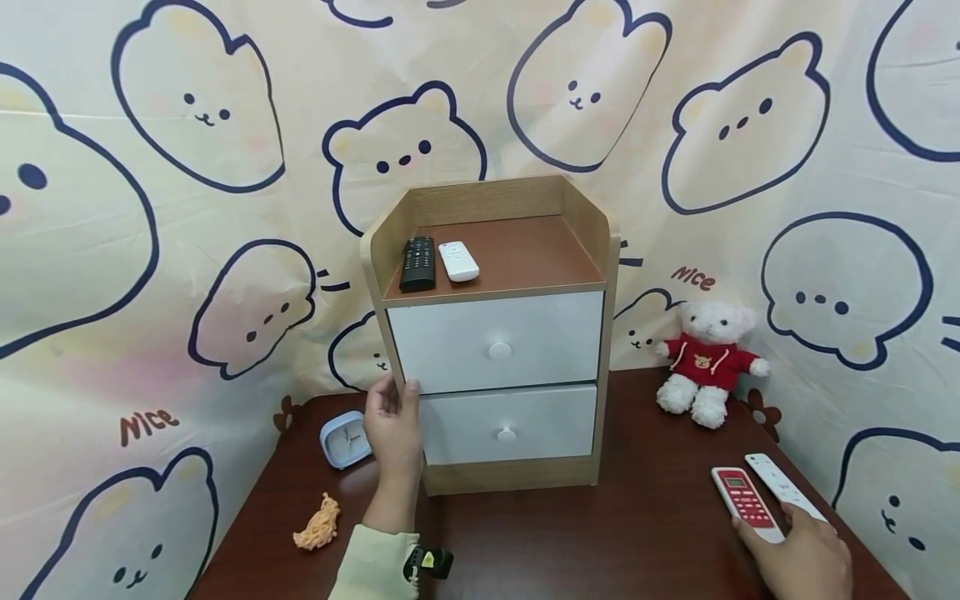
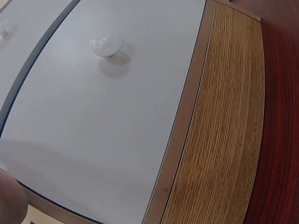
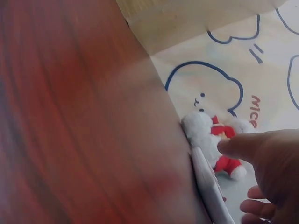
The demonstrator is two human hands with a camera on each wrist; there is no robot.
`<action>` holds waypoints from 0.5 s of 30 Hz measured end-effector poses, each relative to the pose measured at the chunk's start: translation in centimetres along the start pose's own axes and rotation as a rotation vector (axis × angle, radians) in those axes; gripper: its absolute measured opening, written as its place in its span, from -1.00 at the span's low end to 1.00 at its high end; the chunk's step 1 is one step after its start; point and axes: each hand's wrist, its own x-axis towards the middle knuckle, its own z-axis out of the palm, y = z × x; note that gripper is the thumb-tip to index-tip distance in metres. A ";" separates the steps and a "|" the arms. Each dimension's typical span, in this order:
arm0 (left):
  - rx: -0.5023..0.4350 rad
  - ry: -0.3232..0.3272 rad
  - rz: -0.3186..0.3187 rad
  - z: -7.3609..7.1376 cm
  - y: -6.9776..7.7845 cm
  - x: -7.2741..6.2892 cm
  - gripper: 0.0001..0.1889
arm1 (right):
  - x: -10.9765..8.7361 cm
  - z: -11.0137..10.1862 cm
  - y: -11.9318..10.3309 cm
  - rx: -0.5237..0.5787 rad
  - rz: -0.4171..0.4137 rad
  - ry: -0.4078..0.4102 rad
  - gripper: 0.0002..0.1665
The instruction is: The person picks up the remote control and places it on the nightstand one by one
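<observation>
Red remote (image 1: 742, 495) beside white remote (image 1: 782, 480)

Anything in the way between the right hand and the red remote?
Nothing visible: the right hand is at the near end of the red remote. A white remote lies alongside it, on the right.

— Bright in the head view?
— Yes, evenly and softly lit, with paler glare high on the cream cloth wall printed with navy bear outlines (image 1: 495, 208); stretched near the frame's sides.
— And at the left wrist?
— Dimmer, with soft shadow beside the round, glossy white knob (image 2: 106, 44); bowed by lens distortion.
— Right wrist?
— Hazy and blurred, with smeared grain and whitish sheen toward the back edge of the glossy red-brown wooden tabletop (image 3: 84, 116).
</observation>
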 end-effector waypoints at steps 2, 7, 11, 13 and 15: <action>-0.002 0.001 0.002 0.0 0.0 0.0 -0.62 | 0.2 -0.1 0.4 -0.019 0.003 -0.021 0.23; -0.017 -0.002 0.005 0.0 0.0 -0.1 -0.63 | 0.5 0.2 0.9 -0.033 0.012 -0.065 0.31; -0.009 -0.004 0.001 0.1 -0.1 -0.1 -0.62 | 0.6 0.4 1.2 -0.043 0.016 -0.083 0.36; -0.001 0.006 -0.002 0.2 -0.1 -0.1 -0.63 | 0.7 0.6 1.3 -0.054 0.006 -0.090 0.35; 0.004 0.013 -0.004 0.2 0.0 -0.1 -0.63 | 0.9 0.7 1.4 -0.064 -0.003 -0.095 0.31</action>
